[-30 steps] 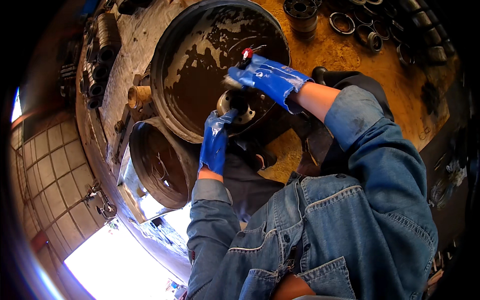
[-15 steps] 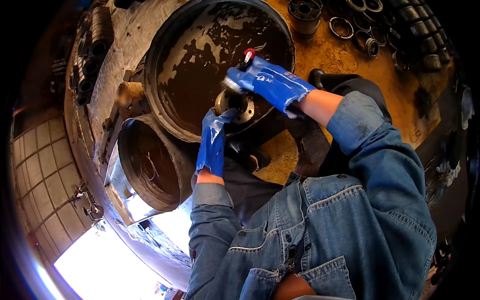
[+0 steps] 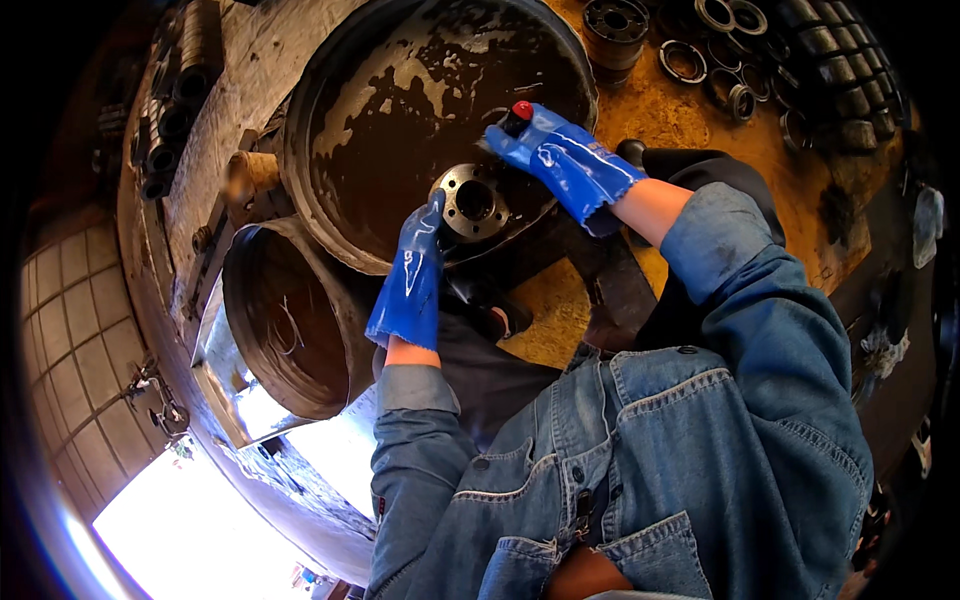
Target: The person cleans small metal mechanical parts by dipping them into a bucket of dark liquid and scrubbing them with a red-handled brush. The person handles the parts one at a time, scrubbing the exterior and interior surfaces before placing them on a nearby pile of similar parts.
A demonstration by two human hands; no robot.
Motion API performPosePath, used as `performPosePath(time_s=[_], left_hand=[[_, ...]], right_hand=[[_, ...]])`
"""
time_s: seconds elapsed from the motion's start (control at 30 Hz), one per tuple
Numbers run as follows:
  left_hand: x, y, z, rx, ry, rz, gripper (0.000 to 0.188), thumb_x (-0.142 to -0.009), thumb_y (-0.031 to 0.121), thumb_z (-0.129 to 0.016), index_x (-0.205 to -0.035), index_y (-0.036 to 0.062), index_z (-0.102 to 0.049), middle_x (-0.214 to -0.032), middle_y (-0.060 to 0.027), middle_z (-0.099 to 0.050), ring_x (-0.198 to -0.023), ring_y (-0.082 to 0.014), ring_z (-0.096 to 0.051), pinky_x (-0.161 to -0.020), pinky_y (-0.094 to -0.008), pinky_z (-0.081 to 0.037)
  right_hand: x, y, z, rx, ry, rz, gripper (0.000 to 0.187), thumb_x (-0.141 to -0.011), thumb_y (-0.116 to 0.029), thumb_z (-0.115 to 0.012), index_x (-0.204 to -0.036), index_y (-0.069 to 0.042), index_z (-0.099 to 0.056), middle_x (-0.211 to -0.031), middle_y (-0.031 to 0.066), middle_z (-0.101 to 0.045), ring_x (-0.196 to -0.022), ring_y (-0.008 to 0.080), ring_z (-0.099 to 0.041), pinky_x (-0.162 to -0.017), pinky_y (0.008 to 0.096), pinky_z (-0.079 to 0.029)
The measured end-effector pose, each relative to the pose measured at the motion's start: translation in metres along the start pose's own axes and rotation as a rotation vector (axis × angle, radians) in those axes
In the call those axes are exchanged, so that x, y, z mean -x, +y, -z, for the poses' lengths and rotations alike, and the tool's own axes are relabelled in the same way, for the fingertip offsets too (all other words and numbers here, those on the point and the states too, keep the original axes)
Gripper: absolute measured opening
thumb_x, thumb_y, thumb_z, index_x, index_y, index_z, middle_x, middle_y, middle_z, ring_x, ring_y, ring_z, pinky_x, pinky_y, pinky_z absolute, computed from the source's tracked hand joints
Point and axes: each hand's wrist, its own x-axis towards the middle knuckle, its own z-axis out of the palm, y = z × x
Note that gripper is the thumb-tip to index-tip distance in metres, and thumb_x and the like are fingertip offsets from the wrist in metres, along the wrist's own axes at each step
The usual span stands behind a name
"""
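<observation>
My left hand (image 3: 415,240), in a blue rubber glove, grips the left rim of a round metal flange (image 3: 488,213). The flange has a large central bore and several smaller holes, and its flat face is turned up toward me. It is held over the near part of a wide round basin (image 3: 297,190) of dark, murky liquid (image 3: 390,150). Up and to the right of the flange, apart from it, my gloved right hand (image 3: 550,150) is closed round a brush (image 3: 522,110) with a red and black handle end. The glove hides most of the brush.
A second, smaller drum (image 3: 290,330) stands tilted left of my legs. Metal rings (image 3: 683,62), a stack of hubs (image 3: 614,25) and rows of cylindrical parts (image 3: 850,70) lie at the far right. Pipe-like parts (image 3: 165,150) are piled at the far left.
The flange has turned so its drilled face shows fully. My right hand with the brush has lifted off it, up and to the right. My left hand has shifted to its left rim.
</observation>
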Motion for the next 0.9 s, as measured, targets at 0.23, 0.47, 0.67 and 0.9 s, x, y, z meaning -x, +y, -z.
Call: performPosePath(time_s=[0.23,0.47,0.67,0.9], left_hand=[[-0.007,0.006,-0.009,-0.123,-0.010,-0.060,0.063,-0.082,0.037,-0.083,-0.126,-0.0043,-0.068,-0.112,-0.0176,-0.075,-0.104,-0.0266,-0.071,-0.093,-0.0360,-0.055],[-0.020,0.001,-0.013,-0.298,0.013,-0.119,0.065,-0.084,0.044,-0.079,-0.126,-0.0038,-0.069,-0.114,-0.0197,-0.075,-0.108,-0.0295,-0.071,-0.096,-0.0374,-0.054],[-0.030,-0.033,0.009,-0.390,0.088,-0.106,0.068,-0.086,0.050,-0.076,-0.127,-0.0034,-0.070,-0.116,-0.0215,-0.075,-0.112,-0.0319,-0.071,-0.098,-0.0385,-0.054],[-0.052,-0.040,-0.003,-0.407,0.068,-0.104,0.072,-0.089,0.057,-0.071,-0.127,-0.0029,-0.071,-0.117,-0.0236,-0.075,-0.116,-0.0348,-0.071,-0.100,-0.0399,-0.053]], right_hand=[[0.028,-0.004,-0.026,0.162,-0.334,0.556,0.037,-0.104,-0.040,-0.063,-0.110,-0.005,-0.075,-0.099,0.0140,-0.075,-0.089,0.0274,-0.072,-0.082,0.0376,-0.059],[0.063,-0.015,0.004,0.529,-0.322,0.641,0.022,-0.100,-0.025,-0.071,-0.116,-0.010,-0.076,-0.105,0.0145,-0.077,-0.091,0.0329,-0.075,-0.083,0.0412,-0.062],[0.044,-0.089,-0.019,0.791,-0.604,0.414,0.030,-0.103,-0.037,-0.059,-0.115,-0.013,-0.073,-0.089,0.0158,-0.075,-0.079,0.0334,-0.073,-0.075,0.0434,-0.059],[0.039,-0.040,-0.025,0.851,-0.219,0.528,0.037,-0.099,-0.041,-0.061,-0.114,-0.011,-0.075,-0.102,0.0202,-0.076,-0.093,0.0392,-0.072,-0.086,0.0455,-0.057]])
